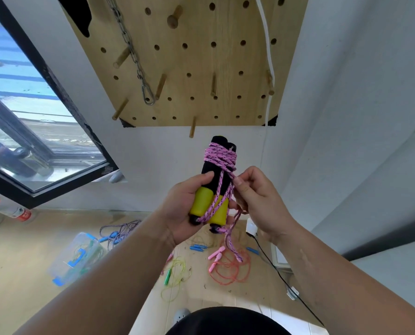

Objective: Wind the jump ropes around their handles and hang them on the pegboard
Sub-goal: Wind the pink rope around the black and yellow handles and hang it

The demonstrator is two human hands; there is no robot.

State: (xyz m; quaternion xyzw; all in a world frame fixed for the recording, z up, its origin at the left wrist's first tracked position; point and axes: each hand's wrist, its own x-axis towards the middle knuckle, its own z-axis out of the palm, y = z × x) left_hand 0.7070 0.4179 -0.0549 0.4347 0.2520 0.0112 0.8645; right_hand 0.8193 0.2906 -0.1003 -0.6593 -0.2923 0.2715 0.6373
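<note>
Just below the bottom edge of the wooden pegboard (201,61), in front of the white wall, the left hand (189,209) is holding two handles (210,175) side by side, pointing up. Its fingers and thumb are curling round the yellow lower parts, and the black tops are sticking up above the hand. The pink rope (219,155) is sitting in many loops round the black tops. The right hand (257,201) is pinching a bit of that rope between thumb and first finger, right beside the handles. Loose loops of it are hanging down under both hands. On the pegboard, wooden pegs (175,19) are sticking out, a metal chain (133,56) is hanging on its left side, and a white cord (268,44) is hanging near its right edge. Down on the floor (13,262), more ropes are lying in messy heaps: a coral rope (228,272), a green-handled rope (167,278), and a purple rope (121,228) near the floor's far edge by the wall. A clear box (75,257) is lying toward the floor's left side, and a bottle (13,211) is lying at the far left edge.
</note>
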